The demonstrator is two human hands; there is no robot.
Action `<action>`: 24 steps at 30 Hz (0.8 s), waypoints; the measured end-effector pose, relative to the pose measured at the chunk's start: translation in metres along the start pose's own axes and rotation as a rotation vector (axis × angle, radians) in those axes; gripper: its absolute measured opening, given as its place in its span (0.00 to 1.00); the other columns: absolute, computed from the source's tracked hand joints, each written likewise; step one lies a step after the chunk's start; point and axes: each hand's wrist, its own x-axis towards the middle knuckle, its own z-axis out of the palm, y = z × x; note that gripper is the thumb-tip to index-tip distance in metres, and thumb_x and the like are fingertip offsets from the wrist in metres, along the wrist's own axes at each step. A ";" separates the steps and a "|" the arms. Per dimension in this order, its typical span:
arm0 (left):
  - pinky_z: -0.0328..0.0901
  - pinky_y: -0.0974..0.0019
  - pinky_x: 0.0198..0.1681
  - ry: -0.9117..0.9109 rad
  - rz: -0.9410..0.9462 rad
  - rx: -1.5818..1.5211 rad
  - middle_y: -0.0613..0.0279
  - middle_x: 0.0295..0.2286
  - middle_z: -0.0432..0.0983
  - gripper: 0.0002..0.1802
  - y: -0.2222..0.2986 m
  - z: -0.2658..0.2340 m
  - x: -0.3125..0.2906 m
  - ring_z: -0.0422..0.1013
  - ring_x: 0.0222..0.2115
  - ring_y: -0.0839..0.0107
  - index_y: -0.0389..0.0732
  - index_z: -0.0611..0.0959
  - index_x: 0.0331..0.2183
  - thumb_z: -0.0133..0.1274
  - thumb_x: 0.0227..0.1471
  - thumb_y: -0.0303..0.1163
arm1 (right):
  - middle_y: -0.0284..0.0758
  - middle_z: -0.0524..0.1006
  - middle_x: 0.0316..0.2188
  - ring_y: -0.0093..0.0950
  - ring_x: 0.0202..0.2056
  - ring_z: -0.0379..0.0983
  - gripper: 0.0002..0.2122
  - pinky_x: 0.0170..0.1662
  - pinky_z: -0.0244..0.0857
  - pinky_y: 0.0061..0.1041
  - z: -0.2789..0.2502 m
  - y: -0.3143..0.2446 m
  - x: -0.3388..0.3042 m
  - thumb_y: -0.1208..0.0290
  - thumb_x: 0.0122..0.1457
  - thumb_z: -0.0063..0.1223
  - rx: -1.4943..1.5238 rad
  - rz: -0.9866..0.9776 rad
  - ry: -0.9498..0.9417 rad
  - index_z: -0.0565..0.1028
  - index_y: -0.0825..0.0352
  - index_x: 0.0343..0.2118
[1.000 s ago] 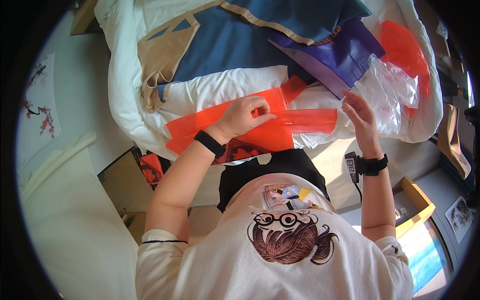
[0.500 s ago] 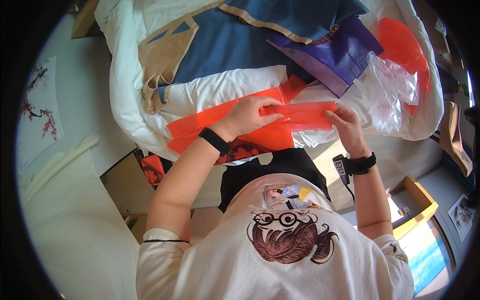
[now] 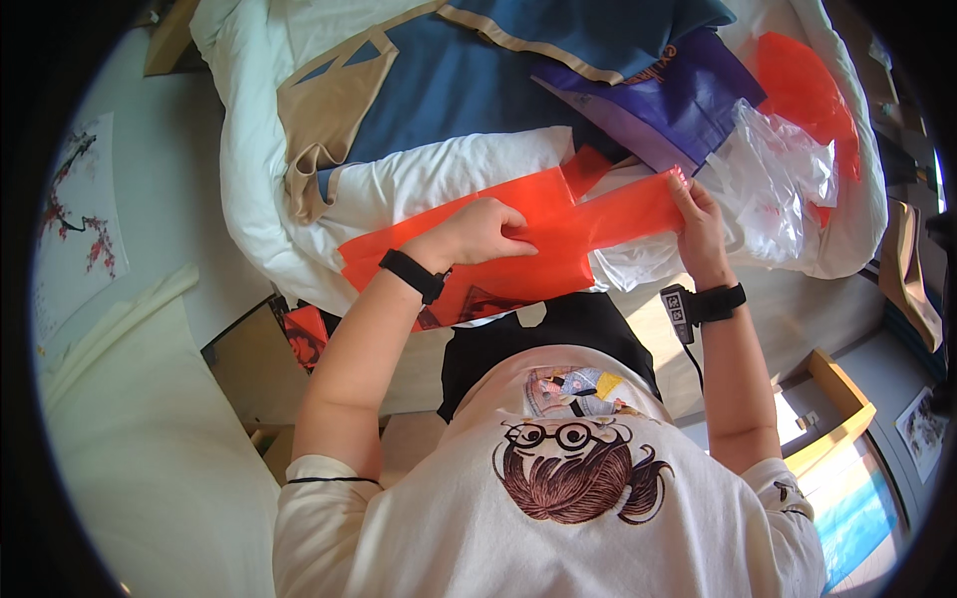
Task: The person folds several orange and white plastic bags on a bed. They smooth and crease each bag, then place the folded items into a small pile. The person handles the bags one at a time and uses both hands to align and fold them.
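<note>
Red film, thin and bright, is spread along the near edge of the quilt (image 3: 249, 149) as a flattened bag (image 3: 558, 244), in front of the person's body. A dark print is seen at its lower edge, and a strip (image 3: 630, 211) is stretched from its right side, angled slightly upward.

The strip's far end is pinched between the thumb and fingers of the right hand (image 3: 703, 214), which is closed on it. The left hand (image 3: 481, 231) is laid over the middle of the bag, its fingers curled and its thumb set a little apart from the forefinger; whether any film is gripped there cannot be told. A black band is worn on each wrist, and a small grey device (image 3: 678, 311) with a cable is attached at the right one.

Beyond the bag, blue cloth (image 3: 459, 105) edged in tan is spread over the quilt. Its right part is overlapped with a purple bag (image 3: 688, 110). Crumpled clear plastic (image 3: 783, 189) is bunched near the right hand, and red plastic (image 3: 807, 95) is partly covered by it. At the left, below the quilt's edge, a small red box (image 3: 306, 334) is seen.
</note>
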 end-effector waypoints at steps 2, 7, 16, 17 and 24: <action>0.53 0.65 0.23 0.015 -0.060 0.018 0.60 0.14 0.53 0.27 -0.017 0.000 -0.004 0.49 0.18 0.74 0.34 0.64 0.15 0.63 0.46 0.39 | 0.20 0.67 0.20 0.12 0.22 0.58 0.11 0.27 0.52 0.14 -0.008 0.006 0.012 0.64 0.60 0.57 0.106 -0.031 -0.018 0.71 0.60 0.24; 0.54 0.64 0.23 0.109 -0.190 -0.034 0.58 0.13 0.56 0.25 -0.050 -0.002 -0.020 0.52 0.17 0.71 0.33 0.68 0.16 0.62 0.47 0.40 | 0.26 0.70 0.19 0.17 0.22 0.63 0.09 0.29 0.58 0.17 -0.016 0.003 0.026 0.68 0.59 0.58 -0.431 -0.228 0.090 0.73 0.65 0.25; 0.64 0.58 0.30 0.296 -0.139 0.233 0.47 0.21 0.74 0.22 -0.055 0.022 -0.002 0.70 0.24 0.54 0.34 0.79 0.23 0.63 0.45 0.45 | 0.36 0.77 0.38 0.35 0.45 0.70 0.14 0.56 0.56 0.37 0.116 0.036 0.007 0.68 0.54 0.55 -1.146 -1.007 -0.590 0.74 0.63 0.44; 0.65 0.57 0.32 0.314 -0.128 0.209 0.47 0.22 0.75 0.21 -0.058 0.023 -0.005 0.71 0.25 0.53 0.34 0.79 0.24 0.63 0.45 0.45 | 0.35 0.77 0.37 0.34 0.45 0.71 0.13 0.57 0.55 0.37 0.125 0.043 0.012 0.68 0.54 0.54 -1.212 -1.034 -0.636 0.75 0.63 0.42; 0.67 0.57 0.35 0.477 -0.257 0.181 0.51 0.27 0.78 0.14 -0.113 0.011 -0.076 0.73 0.31 0.52 0.37 0.80 0.29 0.61 0.46 0.39 | 0.36 0.78 0.30 0.32 0.42 0.72 0.04 0.61 0.49 0.38 0.103 0.063 0.039 0.73 0.51 0.53 -1.431 -0.653 -0.730 0.76 0.65 0.30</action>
